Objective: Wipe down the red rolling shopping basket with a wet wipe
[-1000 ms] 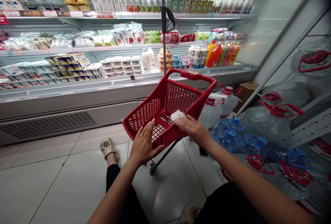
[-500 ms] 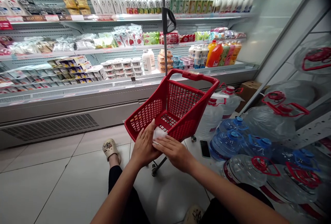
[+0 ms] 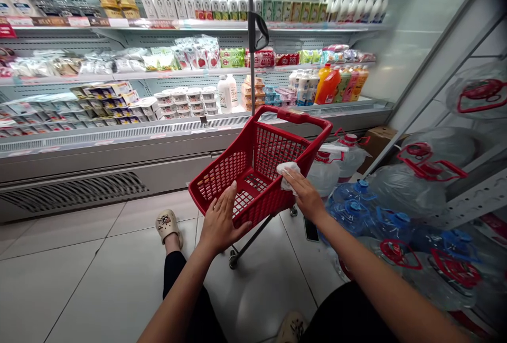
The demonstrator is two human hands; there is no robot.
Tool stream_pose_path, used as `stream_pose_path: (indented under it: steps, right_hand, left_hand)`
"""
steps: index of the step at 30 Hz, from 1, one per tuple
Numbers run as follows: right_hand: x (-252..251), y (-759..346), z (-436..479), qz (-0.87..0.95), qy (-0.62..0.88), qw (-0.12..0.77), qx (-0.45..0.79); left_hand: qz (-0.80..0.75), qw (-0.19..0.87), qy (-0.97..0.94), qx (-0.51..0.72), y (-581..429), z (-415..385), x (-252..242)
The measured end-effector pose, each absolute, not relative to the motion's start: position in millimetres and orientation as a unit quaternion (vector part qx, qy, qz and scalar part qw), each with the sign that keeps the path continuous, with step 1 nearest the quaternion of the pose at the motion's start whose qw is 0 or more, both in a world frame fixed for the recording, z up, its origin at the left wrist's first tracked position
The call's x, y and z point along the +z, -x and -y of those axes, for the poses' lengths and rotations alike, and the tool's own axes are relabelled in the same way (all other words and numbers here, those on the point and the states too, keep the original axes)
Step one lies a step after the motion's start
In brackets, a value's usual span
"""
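Observation:
A small red shopping cart (image 3: 273, 203) with a mesh basket stands in front of me, its handle at the far side. My left hand (image 3: 224, 221) lies on the near corner of the basket, fingers stretched and thumb spread. In my right hand (image 3: 306, 195) is a crumpled white wipe (image 3: 288, 169), pressed against the right rim of the basket partway toward the handle. The fingers of that hand lie over the wipe and cover part of it.
Behind the cart runs a refrigerated display case (image 3: 174, 160) with bottles, tubs and packets. Large water bottles (image 3: 352, 211) crowd the floor at right. A phone (image 3: 311, 230) lies beside them. My shoe (image 3: 168, 225) rests on the tiles at left.
My right hand has moved away from my left hand, up and to the right along the basket rim with the wipe. My left hand stays at the near corner.

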State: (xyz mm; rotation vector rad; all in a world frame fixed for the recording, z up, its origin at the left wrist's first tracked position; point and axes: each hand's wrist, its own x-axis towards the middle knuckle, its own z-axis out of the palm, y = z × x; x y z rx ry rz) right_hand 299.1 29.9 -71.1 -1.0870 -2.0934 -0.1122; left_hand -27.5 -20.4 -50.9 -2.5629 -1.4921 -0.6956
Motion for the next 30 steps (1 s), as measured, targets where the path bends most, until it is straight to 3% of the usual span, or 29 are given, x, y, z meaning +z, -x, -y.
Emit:
stream_pose_path:
  steps: [12, 19, 24, 27, 30]
  right_hand:
    - [-65.9, -268.6, -28.5, 0.806, 0.426, 0.412, 0.002]
    - [-70.2, -218.9, 9.3, 0.863, 0.351, 0.363, -0.002]
    - [-65.3, -194.1, 46.3, 0.895, 0.234, 0.356, 0.132]
    - [-50.2, -216.1, 37.3, 0.846, 0.265, 0.409, 0.217]
    - [-28.2, -253.6, 3.7, 0.753, 0.384, 0.515, 0.142]
  left_hand:
    - [0.514, 0.055, 0.824, -0.231, 27.7, 42.5, -46.0]
    - [0.526, 0.071, 0.814, -0.235, 27.6, 44.1, -50.2]
    - [0.522, 0.064, 0.816, -0.24, 29.0, 41.4, -52.3]
    - [0.537, 0.064, 0.803, -0.25, 27.7, 41.7, -52.7]
    - [0.566, 0.087, 0.777, -0.262, 23.0, 42.8, -52.8]
